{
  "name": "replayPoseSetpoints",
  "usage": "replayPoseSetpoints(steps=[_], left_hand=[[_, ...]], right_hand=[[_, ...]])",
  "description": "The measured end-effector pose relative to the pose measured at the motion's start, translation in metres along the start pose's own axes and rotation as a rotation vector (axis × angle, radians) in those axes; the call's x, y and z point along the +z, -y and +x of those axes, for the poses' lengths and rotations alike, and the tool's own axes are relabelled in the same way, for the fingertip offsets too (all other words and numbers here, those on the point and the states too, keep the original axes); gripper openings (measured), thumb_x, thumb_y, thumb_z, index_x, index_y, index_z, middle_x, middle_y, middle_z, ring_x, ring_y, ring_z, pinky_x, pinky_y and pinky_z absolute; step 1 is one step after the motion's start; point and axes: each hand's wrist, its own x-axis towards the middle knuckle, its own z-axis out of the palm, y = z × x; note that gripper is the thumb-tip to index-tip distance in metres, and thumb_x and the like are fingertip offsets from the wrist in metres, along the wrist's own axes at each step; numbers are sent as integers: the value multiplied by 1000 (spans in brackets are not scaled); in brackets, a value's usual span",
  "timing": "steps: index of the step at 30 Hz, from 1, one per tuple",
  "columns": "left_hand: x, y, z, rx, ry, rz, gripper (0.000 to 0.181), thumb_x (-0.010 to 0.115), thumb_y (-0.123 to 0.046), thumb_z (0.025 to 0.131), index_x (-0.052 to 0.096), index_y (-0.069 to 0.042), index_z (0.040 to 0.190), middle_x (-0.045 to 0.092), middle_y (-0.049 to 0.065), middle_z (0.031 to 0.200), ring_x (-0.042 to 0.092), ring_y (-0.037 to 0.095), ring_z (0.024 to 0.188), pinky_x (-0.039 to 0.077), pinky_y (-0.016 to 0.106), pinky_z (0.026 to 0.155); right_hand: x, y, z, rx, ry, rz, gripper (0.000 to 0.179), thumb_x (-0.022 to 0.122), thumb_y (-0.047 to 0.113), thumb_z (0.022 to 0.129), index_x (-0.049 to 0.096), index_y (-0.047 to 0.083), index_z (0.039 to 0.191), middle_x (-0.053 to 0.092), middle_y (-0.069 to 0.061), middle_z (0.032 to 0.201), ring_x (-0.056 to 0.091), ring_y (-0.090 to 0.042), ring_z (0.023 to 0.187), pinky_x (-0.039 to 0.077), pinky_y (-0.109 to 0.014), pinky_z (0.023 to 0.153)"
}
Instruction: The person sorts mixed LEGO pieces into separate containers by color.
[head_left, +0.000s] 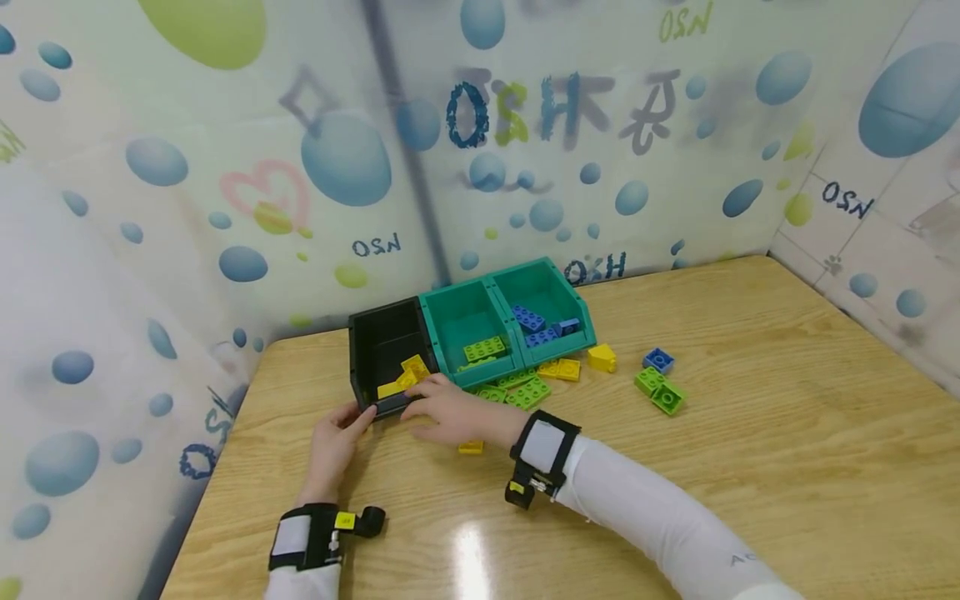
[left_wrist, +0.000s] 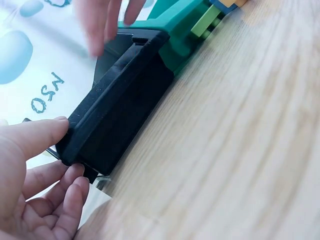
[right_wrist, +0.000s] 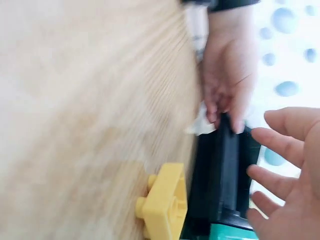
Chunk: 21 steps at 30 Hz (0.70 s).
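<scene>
My left hand [head_left: 335, 444] holds the front left corner of a black bin [head_left: 390, 404], thumb on the rim and fingers curled at its side, as the left wrist view shows. Several yellow bricks [head_left: 408, 372] lie inside that bin. Over the bin's front right edge is my right hand [head_left: 450, 410], fingers spread and nothing held in the right wrist view. Just in front of the bin, a yellow brick [right_wrist: 167, 202] lies on the table, partly covered by the right forearm in the head view.
Two joined teal bins [head_left: 467, 312] stand right of the black one, with green bricks [head_left: 484, 348] and blue bricks [head_left: 528, 318] inside. Loose green bricks [head_left: 529, 393] and yellow bricks [head_left: 602, 358] lie before them. Farther right are a blue brick [head_left: 658, 360] and green bricks [head_left: 660, 391].
</scene>
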Motion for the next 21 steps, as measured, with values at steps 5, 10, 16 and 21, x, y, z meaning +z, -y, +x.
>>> replayPoseSetpoints(steps=[5, 10, 16, 21], left_hand=[[0, 0, 0, -16, 0, 4, 56, 58, -40, 93, 50, -2, 134, 51, 19, 131, 44, 28, 115, 35, 41, 98], [-1, -2, -1, -33, 6, 4, 57, 58, -41, 92, 49, -4, 135, 51, 18, 131, 43, 27, 113, 36, 38, 97], [-2, -3, -2, -29, 6, 12, 60, 58, -45, 91, 50, -4, 135, 51, 18, 131, 43, 29, 114, 35, 41, 99], [-1, -1, -1, -28, 9, 15, 63, 58, -47, 90, 50, -3, 135, 51, 18, 132, 43, 28, 115, 35, 40, 98]], right_hand=[[-3, -4, -36, -31, -8, 145, 28, 55, 26, 96, 64, 18, 121, 52, 0, 137, 39, -19, 129, 34, -33, 107], [2, -10, -73, -59, -15, 251, 24, 54, 23, 97, 66, 16, 115, 61, 2, 121, 52, -13, 115, 42, -28, 98], [12, -23, -94, -84, 5, 364, 20, 54, 18, 96, 68, 10, 109, 66, 3, 101, 54, 0, 90, 47, -18, 83], [19, -32, -101, -86, -15, 410, 20, 54, 18, 96, 69, 9, 107, 66, 3, 96, 52, 1, 85, 46, -18, 81]])
